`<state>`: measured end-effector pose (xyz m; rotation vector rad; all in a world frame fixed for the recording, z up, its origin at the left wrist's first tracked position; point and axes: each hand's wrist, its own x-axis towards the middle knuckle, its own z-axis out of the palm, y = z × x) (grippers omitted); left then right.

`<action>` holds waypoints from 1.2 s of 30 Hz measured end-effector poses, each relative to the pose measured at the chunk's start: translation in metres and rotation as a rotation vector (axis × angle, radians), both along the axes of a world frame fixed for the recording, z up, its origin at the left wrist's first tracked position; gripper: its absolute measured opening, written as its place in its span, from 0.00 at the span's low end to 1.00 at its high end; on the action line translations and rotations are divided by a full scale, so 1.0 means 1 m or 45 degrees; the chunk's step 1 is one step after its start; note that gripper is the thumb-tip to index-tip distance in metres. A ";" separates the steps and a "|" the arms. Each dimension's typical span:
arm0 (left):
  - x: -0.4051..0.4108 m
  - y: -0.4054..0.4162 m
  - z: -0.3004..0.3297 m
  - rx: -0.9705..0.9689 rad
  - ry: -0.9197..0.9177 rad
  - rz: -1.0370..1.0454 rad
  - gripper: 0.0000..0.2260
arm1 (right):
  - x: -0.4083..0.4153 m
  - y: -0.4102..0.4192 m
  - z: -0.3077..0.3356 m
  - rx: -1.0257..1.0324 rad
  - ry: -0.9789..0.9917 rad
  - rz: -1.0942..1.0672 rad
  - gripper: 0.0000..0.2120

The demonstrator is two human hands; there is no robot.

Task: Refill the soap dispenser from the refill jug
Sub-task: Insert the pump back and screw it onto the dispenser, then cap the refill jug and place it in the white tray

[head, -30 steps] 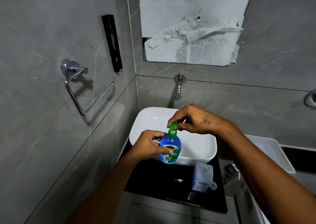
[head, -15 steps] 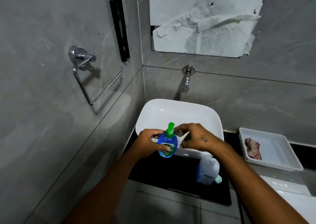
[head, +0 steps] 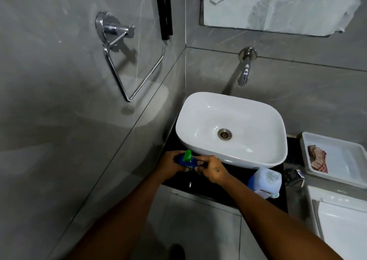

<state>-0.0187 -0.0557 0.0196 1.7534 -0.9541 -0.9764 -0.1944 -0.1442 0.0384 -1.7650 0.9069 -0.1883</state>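
The soap dispenser (head: 187, 160) is a blue bottle with a green pump top, low over the black counter (head: 214, 192) in front of the basin. My left hand (head: 170, 165) wraps its body from the left. My right hand (head: 211, 169) pinches its right side just below the pump. Most of the bottle is hidden by my fingers. The refill jug (head: 265, 181), translucent white with a blue label and a clear cap, stands on the counter to the right, untouched.
A white basin (head: 198, 108) sits on the counter under a wall tap (head: 245, 71). A chrome towel ring (head: 127, 61) hangs on the left wall. A white tray (head: 341, 178) holding a reddish cloth lies at right, above a toilet cistern (head: 341, 220).
Both hands have brought the dispenser down from above the basin to the counter in front of it. My right hand left the pump top and now grips the bottle's side.
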 end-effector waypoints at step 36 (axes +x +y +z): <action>-0.144 0.012 -0.064 0.115 -0.011 -0.103 0.25 | -0.214 0.018 -0.021 0.072 0.843 -0.408 0.06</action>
